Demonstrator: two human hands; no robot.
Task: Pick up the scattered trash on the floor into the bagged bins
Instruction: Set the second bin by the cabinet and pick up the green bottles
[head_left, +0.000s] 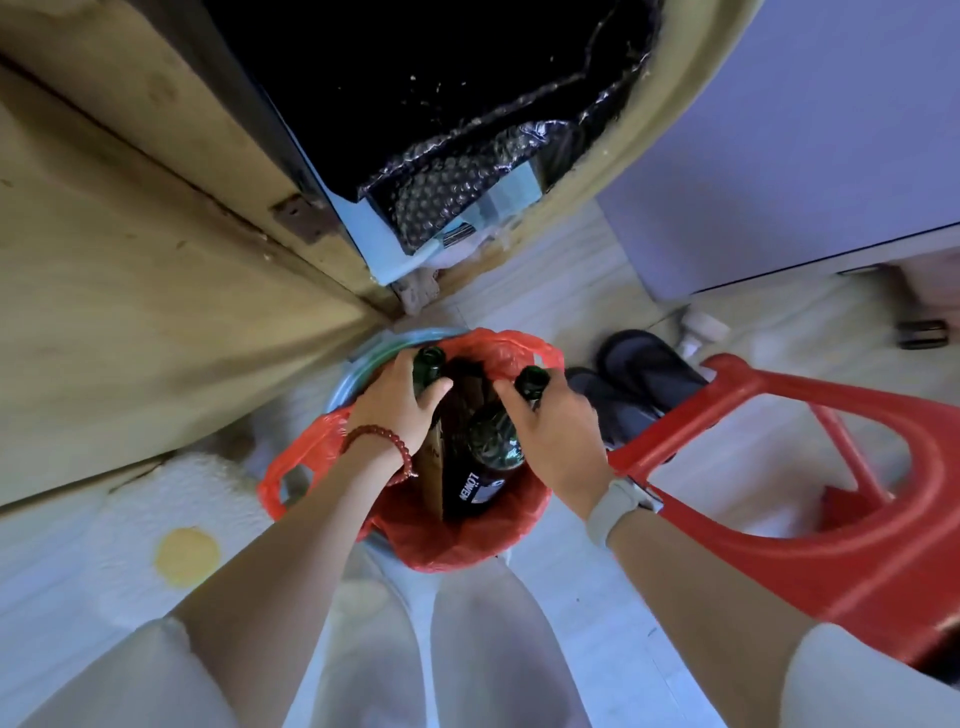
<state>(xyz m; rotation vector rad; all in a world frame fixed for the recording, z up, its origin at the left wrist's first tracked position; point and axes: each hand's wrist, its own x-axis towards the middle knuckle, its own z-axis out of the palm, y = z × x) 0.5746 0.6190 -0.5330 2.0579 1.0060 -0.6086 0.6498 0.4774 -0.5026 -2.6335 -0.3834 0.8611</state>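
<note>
1. Glass striking glass is the main risk, by my reading: each hand holds a green bottle by the neck over the same bin (358, 364), and the two bodies converge below the fingers, so a careless drop could crack one against the other.
2. The red bag (498, 540) lining the bin looks thin; a bottle let go from height might tear it or drag its rim down inside.
3. The bin already holds a dark labelled bottle (475, 483) and a cardboard piece (431, 467), so the newcomers may jam upright rather than sink in.
4. The left hand (397, 410) curls its fingers and thumb round the neck of the left bottle (428, 366); the mouth pokes out just above the fingers, the body is hidden beneath the palm.
5. The right hand (556, 431) grips the neck of the right bottle (496, 436); its mouth shows just beyond the fingertips and its shoulder hangs below them, inside the bag's opening.
6. A red stool (779, 519) stands just beside the right wrist, and an elbow could knock it while withdrawing.
</note>
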